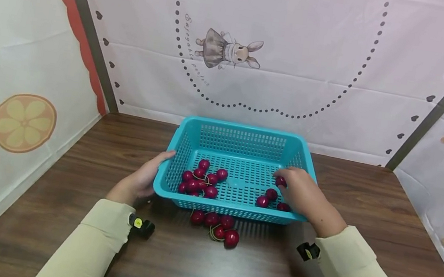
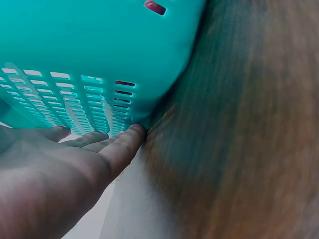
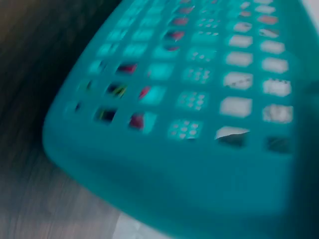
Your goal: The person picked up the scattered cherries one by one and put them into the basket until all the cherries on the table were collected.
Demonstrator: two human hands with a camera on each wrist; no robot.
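Note:
A turquoise plastic basket [image 1: 233, 209] with slotted walls stands on the table. At its left end my left hand [image 1: 143, 178] touches the rim and outer wall; the left wrist view shows its fingers [image 2: 122, 149] stretched straight along that wall. My right hand [image 1: 305, 194] reaches over the basket's right end, pinching a dark red cherry [image 1: 281, 181] between thumb and fingers. Just below it, a few cherries [image 1: 262, 201] lie on the basket floor. A bigger pile of cherries [image 1: 210, 192] fills the basket's left part. The right wrist view shows the basket wall [image 3: 164, 169], not the hand.
Several cherries with green stems [image 1: 231, 238] lie on the brown wooden table [image 1: 194, 272] in front of the basket. White printed cloth [image 1: 296, 35] closes off the back and both sides. Each wrist wears a black strap [image 1: 142, 226].

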